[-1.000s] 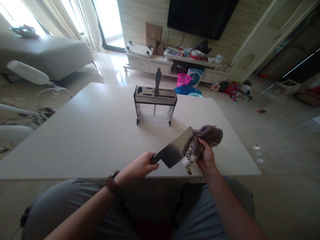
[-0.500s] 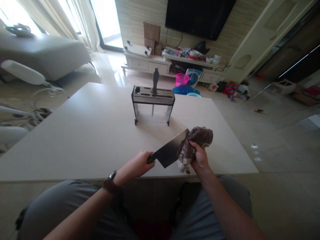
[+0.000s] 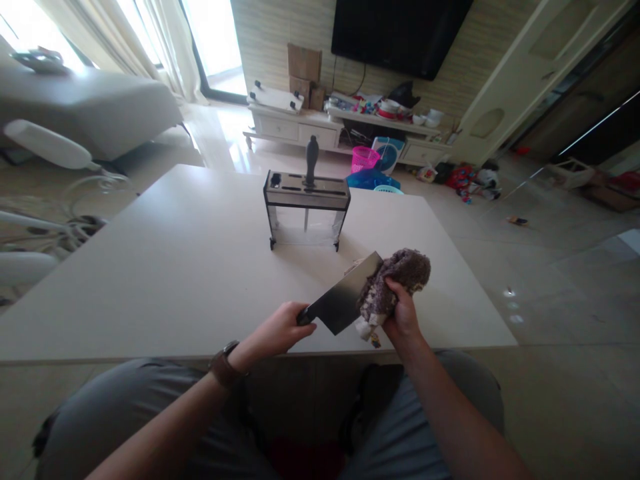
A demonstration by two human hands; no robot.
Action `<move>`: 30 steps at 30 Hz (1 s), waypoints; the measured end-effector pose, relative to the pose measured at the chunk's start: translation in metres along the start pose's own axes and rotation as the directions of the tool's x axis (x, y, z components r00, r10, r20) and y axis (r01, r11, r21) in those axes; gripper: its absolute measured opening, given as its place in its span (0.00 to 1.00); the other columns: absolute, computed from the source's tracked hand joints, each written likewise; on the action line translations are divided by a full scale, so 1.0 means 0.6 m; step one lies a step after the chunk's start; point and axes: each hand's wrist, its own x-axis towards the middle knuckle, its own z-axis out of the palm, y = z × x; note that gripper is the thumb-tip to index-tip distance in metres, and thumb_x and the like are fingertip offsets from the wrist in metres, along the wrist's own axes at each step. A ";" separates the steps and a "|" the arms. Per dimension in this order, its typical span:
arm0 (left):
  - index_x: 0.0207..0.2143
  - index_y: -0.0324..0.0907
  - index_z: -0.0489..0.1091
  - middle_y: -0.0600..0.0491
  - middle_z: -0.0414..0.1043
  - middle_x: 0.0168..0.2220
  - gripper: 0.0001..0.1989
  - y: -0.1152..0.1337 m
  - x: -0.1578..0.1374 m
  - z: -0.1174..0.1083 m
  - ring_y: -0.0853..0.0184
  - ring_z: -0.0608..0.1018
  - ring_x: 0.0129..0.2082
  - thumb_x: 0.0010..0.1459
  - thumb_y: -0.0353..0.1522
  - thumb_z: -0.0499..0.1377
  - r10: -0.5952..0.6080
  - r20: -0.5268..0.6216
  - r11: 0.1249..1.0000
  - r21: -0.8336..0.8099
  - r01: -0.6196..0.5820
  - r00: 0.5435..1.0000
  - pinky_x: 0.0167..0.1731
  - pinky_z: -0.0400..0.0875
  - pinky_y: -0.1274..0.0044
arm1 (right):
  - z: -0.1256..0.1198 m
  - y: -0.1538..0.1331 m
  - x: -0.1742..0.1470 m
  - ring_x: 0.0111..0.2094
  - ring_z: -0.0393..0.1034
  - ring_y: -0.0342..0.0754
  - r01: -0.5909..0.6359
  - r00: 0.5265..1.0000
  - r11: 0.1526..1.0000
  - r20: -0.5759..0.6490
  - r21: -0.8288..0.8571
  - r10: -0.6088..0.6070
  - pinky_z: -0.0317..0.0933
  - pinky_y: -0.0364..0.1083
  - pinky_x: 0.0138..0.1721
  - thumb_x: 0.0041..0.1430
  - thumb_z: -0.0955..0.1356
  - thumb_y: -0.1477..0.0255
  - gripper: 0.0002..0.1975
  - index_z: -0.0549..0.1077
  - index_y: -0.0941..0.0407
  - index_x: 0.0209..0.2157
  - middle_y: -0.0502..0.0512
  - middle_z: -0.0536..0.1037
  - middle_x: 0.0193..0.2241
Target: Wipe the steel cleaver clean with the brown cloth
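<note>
Head view: pale table (image 3: 150, 267); left hand (image 3: 280, 330) grips cleaver (image 3: 345, 300), right hand (image 3: 403, 320) clutches cloth (image 3: 395, 280).

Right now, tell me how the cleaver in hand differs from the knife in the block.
The cleaver is out, gripped by the left hand, blade bare and tilted; the knife stands upright in the knife block, only its handle showing above. A brown cloth in the right hand touches the cleaver, not the knife. Both have dark handles.

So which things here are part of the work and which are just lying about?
In use: cleaver in left hand; brown cloth in right hand; knife block.
Lying about: pink basket, cardboard boxes, television.
</note>
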 end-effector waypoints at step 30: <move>0.32 0.40 0.68 0.62 0.63 0.17 0.04 0.000 0.000 0.069 0.73 0.65 0.16 0.52 0.32 0.58 -0.018 -0.175 0.955 -0.294 -0.035 0.984 0.18 0.60 0.81 | 0.029 0.094 -0.084 0.32 0.81 0.52 -0.107 0.987 0.943 0.084 -0.315 0.140 0.74 0.49 0.37 0.30 0.82 0.74 0.20 0.81 0.57 0.31 0.54 0.87 0.32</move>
